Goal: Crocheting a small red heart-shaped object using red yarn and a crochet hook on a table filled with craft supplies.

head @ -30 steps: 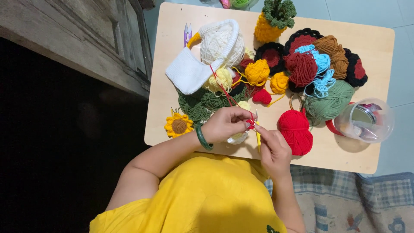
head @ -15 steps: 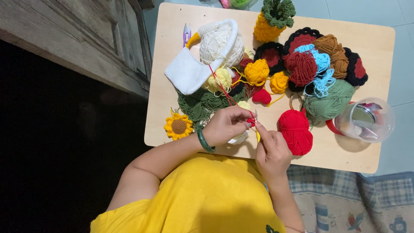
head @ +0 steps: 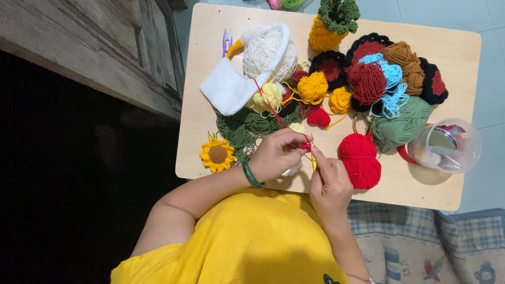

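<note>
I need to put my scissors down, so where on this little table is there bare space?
Bare wood shows along the table top right corner, beyond the black and red crochet rounds, and at the near right edge between the red yarn ball and the clear plastic jar. The middle is crowded with yarn, right up to both hands.

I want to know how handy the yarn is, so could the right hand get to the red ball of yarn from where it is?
Probably yes. The right hand sits just beside the red ball of yarn on the table, with nothing between them. But its fingers pinch a small red piece with the left hand, so it would have to let go.
</note>
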